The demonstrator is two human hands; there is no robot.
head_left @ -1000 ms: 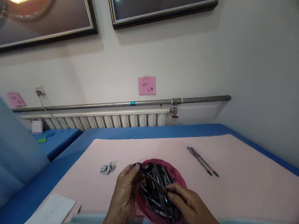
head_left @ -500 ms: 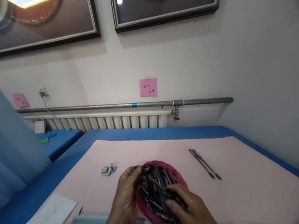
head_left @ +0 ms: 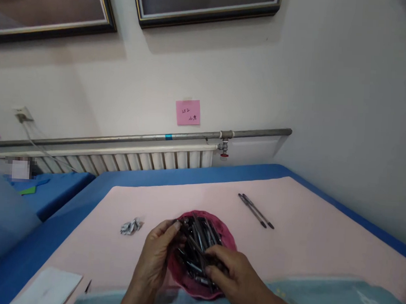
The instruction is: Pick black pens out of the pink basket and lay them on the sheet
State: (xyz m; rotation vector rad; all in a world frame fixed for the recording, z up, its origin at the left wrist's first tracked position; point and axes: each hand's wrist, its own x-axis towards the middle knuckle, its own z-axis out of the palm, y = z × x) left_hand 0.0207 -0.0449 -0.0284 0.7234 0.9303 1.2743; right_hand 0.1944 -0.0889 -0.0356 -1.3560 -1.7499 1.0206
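A round pink-red basket (head_left: 230,238) full of dark pens (head_left: 202,231) sits near the front of the pink sheet. Over it, my left hand (head_left: 159,247) pinches one end of a dark pen (head_left: 193,243) at the basket's left rim. The fingers of my right hand (head_left: 232,269) are closed around the pen's other end, above the right side of the basket. The pen slants down from left to right between the two hands. Two pens (head_left: 256,211) lie side by side on the sheet, right of the basket and farther back.
The pink sheet (head_left: 307,234) covers a blue table (head_left: 191,175). Crumpled paper (head_left: 131,226) lies left of the basket. White paper (head_left: 51,287) and a small dark pointed piece (head_left: 88,286) are at the front left. Light-blue cloth (head_left: 321,296) lies along the front edge. A radiator (head_left: 148,160) stands behind.
The view has turned to the right, so everything sits farther left in it. Both hands keep their hold on the pen above the basket.
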